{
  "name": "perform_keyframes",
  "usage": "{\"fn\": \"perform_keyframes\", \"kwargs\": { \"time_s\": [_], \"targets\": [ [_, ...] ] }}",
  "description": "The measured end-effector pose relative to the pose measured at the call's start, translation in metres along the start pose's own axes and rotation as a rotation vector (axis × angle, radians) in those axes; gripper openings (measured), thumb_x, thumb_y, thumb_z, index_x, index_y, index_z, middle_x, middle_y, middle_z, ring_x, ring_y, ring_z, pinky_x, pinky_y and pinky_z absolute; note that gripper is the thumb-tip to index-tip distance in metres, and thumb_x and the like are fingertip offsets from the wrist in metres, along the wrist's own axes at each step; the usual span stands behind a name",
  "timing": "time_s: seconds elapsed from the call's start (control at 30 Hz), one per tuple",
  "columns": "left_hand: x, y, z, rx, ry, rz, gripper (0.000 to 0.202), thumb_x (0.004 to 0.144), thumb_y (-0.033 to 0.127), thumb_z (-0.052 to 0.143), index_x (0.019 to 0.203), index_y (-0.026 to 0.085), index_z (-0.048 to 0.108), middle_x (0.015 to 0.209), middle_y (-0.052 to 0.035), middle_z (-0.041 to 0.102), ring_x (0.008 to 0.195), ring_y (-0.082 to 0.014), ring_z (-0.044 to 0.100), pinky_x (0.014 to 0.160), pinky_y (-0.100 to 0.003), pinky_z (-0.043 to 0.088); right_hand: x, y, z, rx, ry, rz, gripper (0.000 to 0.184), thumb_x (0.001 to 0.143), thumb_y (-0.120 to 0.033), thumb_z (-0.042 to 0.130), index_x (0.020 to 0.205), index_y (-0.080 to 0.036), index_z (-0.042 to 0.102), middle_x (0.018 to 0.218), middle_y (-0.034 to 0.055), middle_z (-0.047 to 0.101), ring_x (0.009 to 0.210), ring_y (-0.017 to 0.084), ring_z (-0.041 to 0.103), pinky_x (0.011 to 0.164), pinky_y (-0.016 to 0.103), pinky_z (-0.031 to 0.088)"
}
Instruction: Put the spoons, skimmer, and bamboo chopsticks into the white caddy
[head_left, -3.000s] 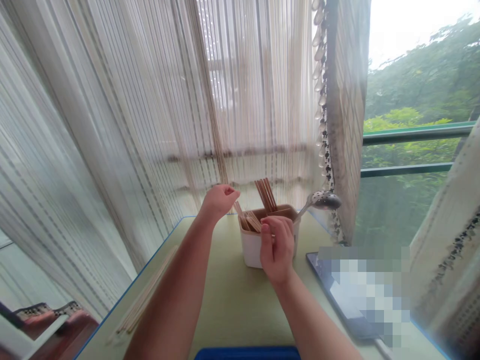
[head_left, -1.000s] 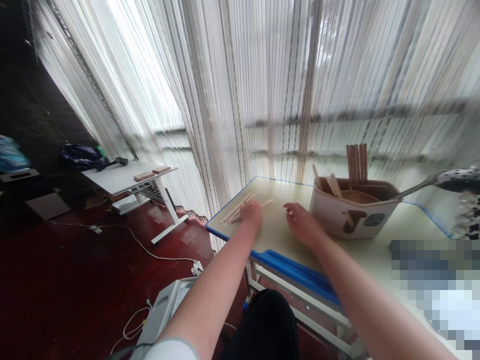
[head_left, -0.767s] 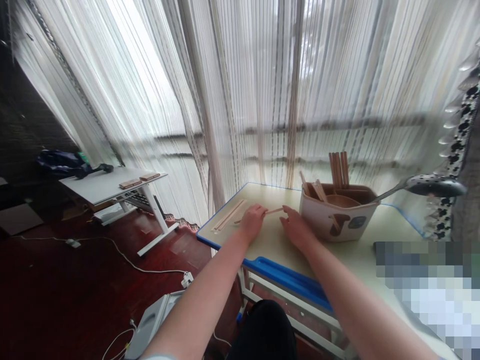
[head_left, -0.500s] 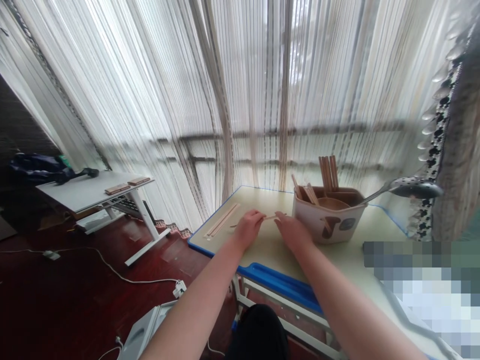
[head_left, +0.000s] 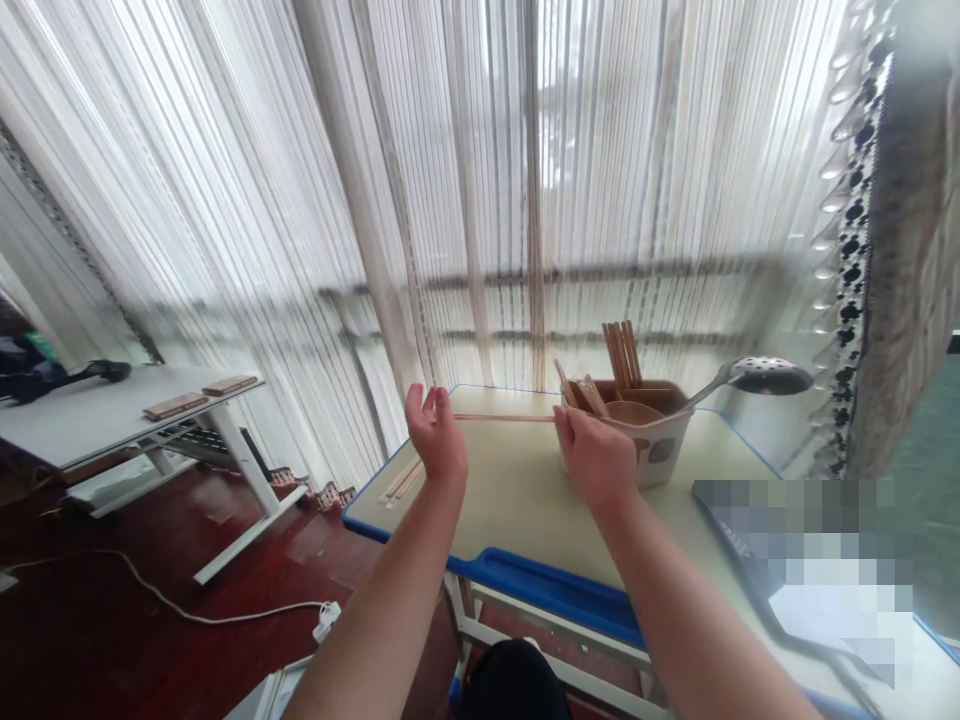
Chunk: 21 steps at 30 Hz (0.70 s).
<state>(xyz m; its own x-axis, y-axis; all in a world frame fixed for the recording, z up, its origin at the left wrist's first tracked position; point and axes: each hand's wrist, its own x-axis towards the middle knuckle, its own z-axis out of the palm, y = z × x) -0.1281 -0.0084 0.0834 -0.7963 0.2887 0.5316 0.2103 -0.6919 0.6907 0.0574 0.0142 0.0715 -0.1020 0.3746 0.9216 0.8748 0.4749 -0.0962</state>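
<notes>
A pair of thin wooden chopsticks (head_left: 506,418) stretches level between my two hands, above the table. My right hand (head_left: 600,458) is closed around their right end. At the other end, my left hand (head_left: 441,440) is raised with curled fingers, the chopsticks running in behind its thumb side; its exact grip is partly hidden. More thin chopsticks in a clear wrapper (head_left: 401,482) lie on the table, left of and partly behind my left forearm. Just beyond my right hand stands a utensil holder (head_left: 664,445) containing wooden chopsticks (head_left: 621,353), wrapped pieces and a slotted metal spoon (head_left: 769,376).
The pale table (head_left: 517,490) has a blue edge and a blue front tray (head_left: 555,590). A dark-edged device (head_left: 739,545), partly pixelated, lies at the right. A white side table (head_left: 97,410) holds two flat wooden pieces. Sheer curtains (head_left: 480,200) hang behind.
Both hands have lifted from near the tabletop and moved apart, with the chopsticks now exposed between them. My left hand has turned upward. The view has swung slightly right.
</notes>
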Motion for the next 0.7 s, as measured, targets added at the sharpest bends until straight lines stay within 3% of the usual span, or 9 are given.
{"fn": "perform_keyframes", "kwargs": {
  "time_s": [0.1,0.2,0.27,0.4,0.47,0.53,0.63,0.7],
  "targets": [
    [-0.002,0.031,0.028,-0.227,-0.198,-0.155,0.048,0.079,0.048,0.056,0.116,0.019,0.046,0.112,-0.0119,0.059,0.077,-0.0135,0.065,0.066,-0.029,0.056,0.006,0.008,-0.012,0.063,0.165,0.155,0.038,0.091,-0.040,0.041,0.071,-0.017,0.065,0.056,0.0010,0.063,0.050,0.010,0.053,0.050,0.022,0.027],
    [-0.013,0.057,0.054,-0.316,-0.334,-0.170,0.046,0.078,0.051,0.056,0.109,0.017,0.051,0.086,-0.0056,0.066,0.060,-0.0108,0.063,0.049,-0.022,0.053,0.012,0.018,-0.019,0.193,0.219,0.377,0.041,0.092,-0.042,0.037,0.077,-0.017,0.066,0.061,0.0016,0.065,0.055,0.011,0.057,0.053,0.021,0.033],
    [-0.022,0.067,0.070,-0.339,-0.453,-0.163,0.042,0.076,0.049,0.058,0.100,0.015,0.057,0.078,-0.0047,0.066,0.061,-0.0127,0.064,0.048,-0.023,0.053,0.017,0.025,-0.021,0.292,0.222,0.535,0.045,0.092,-0.046,0.033,0.075,-0.017,0.065,0.060,0.0012,0.064,0.055,0.011,0.057,0.055,0.021,0.036],
    [-0.033,0.070,0.100,-0.337,-0.608,-0.093,0.030,0.071,0.041,0.067,0.082,0.014,0.063,0.088,-0.0068,0.068,0.077,-0.0169,0.067,0.060,-0.028,0.059,0.022,0.039,-0.019,0.387,0.201,0.728,0.049,0.090,-0.051,0.031,0.072,-0.018,0.063,0.057,0.0012,0.063,0.052,0.013,0.057,0.055,0.023,0.038],
    [-0.031,0.069,0.116,-0.302,-0.619,-0.051,0.028,0.071,0.040,0.067,0.080,0.014,0.064,0.090,-0.0065,0.069,0.079,-0.0171,0.067,0.063,-0.029,0.059,0.022,0.044,-0.017,0.428,0.191,0.741,0.048,0.090,-0.050,0.032,0.073,-0.018,0.063,0.055,0.0011,0.062,0.052,0.013,0.057,0.054,0.023,0.039],
    [-0.023,0.069,0.133,-0.262,-0.589,-0.022,0.030,0.071,0.042,0.066,0.083,0.014,0.065,0.086,-0.0055,0.069,0.076,-0.0161,0.068,0.062,-0.028,0.059,0.019,0.046,-0.014,0.482,0.211,0.696,0.043,0.091,-0.047,0.033,0.086,-0.017,0.064,0.056,0.0003,0.061,0.053,0.013,0.058,0.055,0.023,0.041],
    [-0.006,0.071,0.154,-0.216,-0.511,-0.001,0.033,0.072,0.045,0.064,0.085,0.014,0.065,0.077,-0.0036,0.069,0.068,-0.0135,0.067,0.058,-0.025,0.058,0.013,0.045,-0.009,0.539,0.273,0.544,0.037,0.091,-0.037,0.037,0.115,-0.015,0.054,0.066,0.0012,0.063,0.062,0.014,0.061,0.061,0.024,0.045],
    [0.005,0.071,0.162,-0.191,-0.444,0.019,0.033,0.073,0.046,0.063,0.084,0.014,0.064,0.075,-0.0028,0.068,0.064,-0.0116,0.066,0.055,-0.023,0.057,0.009,0.043,-0.007,0.541,0.282,0.422,0.038,0.090,-0.030,0.040,0.123,-0.013,0.048,0.074,0.0034,0.064,0.067,0.014,0.061,0.064,0.025,0.046]
  ]
}}
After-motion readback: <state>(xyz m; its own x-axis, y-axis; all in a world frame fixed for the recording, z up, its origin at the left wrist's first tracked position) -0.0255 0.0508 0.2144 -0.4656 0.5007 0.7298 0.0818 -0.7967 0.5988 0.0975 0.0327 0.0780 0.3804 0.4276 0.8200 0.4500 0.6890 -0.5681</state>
